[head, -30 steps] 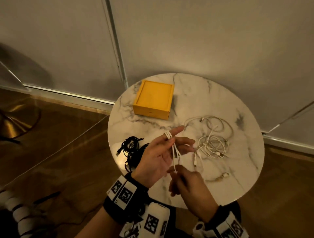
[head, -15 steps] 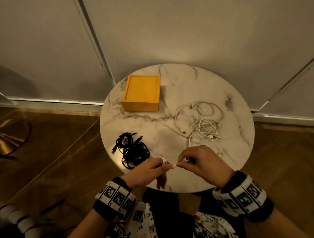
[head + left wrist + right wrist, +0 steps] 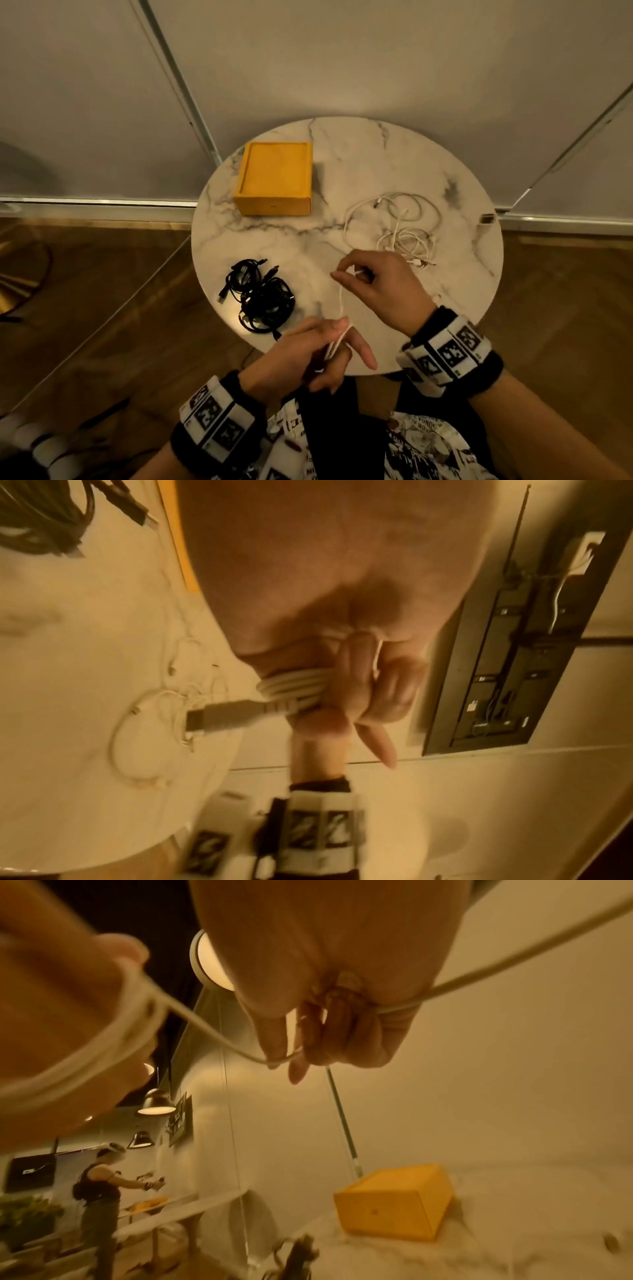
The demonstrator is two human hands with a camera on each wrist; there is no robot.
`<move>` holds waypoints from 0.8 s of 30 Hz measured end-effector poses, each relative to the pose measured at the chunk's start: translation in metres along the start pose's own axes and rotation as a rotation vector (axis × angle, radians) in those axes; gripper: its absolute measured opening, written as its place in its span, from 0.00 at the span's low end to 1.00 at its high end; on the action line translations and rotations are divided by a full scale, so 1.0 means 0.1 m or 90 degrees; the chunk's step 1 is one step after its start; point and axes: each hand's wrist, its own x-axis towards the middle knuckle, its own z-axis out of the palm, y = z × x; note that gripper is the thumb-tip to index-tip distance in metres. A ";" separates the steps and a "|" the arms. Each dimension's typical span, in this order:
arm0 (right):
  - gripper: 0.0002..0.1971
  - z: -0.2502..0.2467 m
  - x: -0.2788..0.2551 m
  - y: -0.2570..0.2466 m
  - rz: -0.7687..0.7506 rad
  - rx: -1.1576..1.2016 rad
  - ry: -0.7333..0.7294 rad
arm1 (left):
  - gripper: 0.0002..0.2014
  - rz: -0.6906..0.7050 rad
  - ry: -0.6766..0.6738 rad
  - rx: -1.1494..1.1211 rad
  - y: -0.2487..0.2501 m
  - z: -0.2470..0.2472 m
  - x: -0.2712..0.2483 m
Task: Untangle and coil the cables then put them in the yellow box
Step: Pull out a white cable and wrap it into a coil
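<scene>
A thin white cable [image 3: 341,301] runs between my two hands over the near part of the round marble table [image 3: 359,147]. My left hand [image 3: 322,349] holds several turns of it wound round its fingers, coil [image 3: 291,687] and white USB plug [image 3: 222,716] showing in the left wrist view. My right hand [image 3: 373,284] pinches the free length of the cable [image 3: 219,1039] above the table. The yellow box [image 3: 277,178] sits closed at the table's far left. A loose tangle of white cables [image 3: 404,233] lies at the right.
A bundle of black cables [image 3: 260,294] lies on the table's left near side. Grey wall panels stand behind the table, wooden floor around it. Another person [image 3: 99,1185] stands far off in the right wrist view.
My right hand has lifted and moved away from the left, drawing out a length of white cable between them. The view has shifted slightly.
</scene>
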 end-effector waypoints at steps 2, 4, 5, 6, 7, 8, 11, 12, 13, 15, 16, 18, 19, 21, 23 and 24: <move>0.18 0.17 -0.11 0.06 0.030 0.029 -0.041 | 0.24 0.050 0.044 -0.062 0.09 -0.05 0.00; 0.25 0.31 -0.23 0.04 0.050 0.075 -0.086 | 0.23 0.110 0.083 -0.129 0.17 -0.13 0.01; 0.26 0.37 -0.29 0.01 0.056 0.094 -0.102 | 0.23 0.130 0.104 -0.151 0.20 -0.17 0.02; 0.25 0.44 -0.33 -0.03 0.058 0.115 -0.112 | 0.23 0.142 0.123 -0.163 0.21 -0.21 0.01; 0.22 0.48 -0.37 -0.07 0.063 0.136 -0.116 | 0.23 0.152 0.136 -0.169 0.21 -0.25 0.02; 0.19 0.52 -0.38 -0.10 0.069 0.154 -0.116 | 0.24 0.164 0.146 -0.173 0.21 -0.28 0.03; 0.12 0.55 -0.37 -0.12 0.071 0.152 -0.129 | 0.24 0.227 0.217 -0.179 0.21 -0.34 0.03; 0.09 0.54 -0.37 -0.12 0.072 0.148 -0.150 | 0.23 0.241 0.260 -0.165 0.22 -0.35 0.04; 0.08 0.54 -0.37 -0.13 0.071 0.142 -0.176 | 0.21 0.240 0.300 -0.147 0.24 -0.36 0.04; 0.11 0.55 -0.39 -0.17 0.057 0.105 -0.220 | 0.18 0.224 0.351 -0.080 0.25 -0.38 0.08; 0.13 0.54 -0.38 -0.19 0.051 0.091 -0.238 | 0.17 0.221 0.370 -0.013 0.25 -0.38 0.10; 0.17 0.52 -0.36 -0.22 0.057 0.115 -0.280 | 0.12 0.230 0.395 0.176 0.20 -0.39 0.14; 0.19 0.52 -0.37 -0.23 0.066 0.143 -0.309 | 0.11 0.231 0.396 0.277 0.17 -0.40 0.15; 0.22 0.50 -0.40 -0.26 0.083 0.195 -0.354 | 0.13 0.222 0.382 0.467 0.10 -0.44 0.16; 0.22 0.47 -0.45 -0.29 0.113 0.277 -0.363 | 0.13 0.209 0.351 0.595 0.07 -0.49 0.15; 0.20 0.44 -0.47 -0.30 0.140 0.317 -0.355 | 0.13 0.193 0.322 0.624 0.05 -0.52 0.15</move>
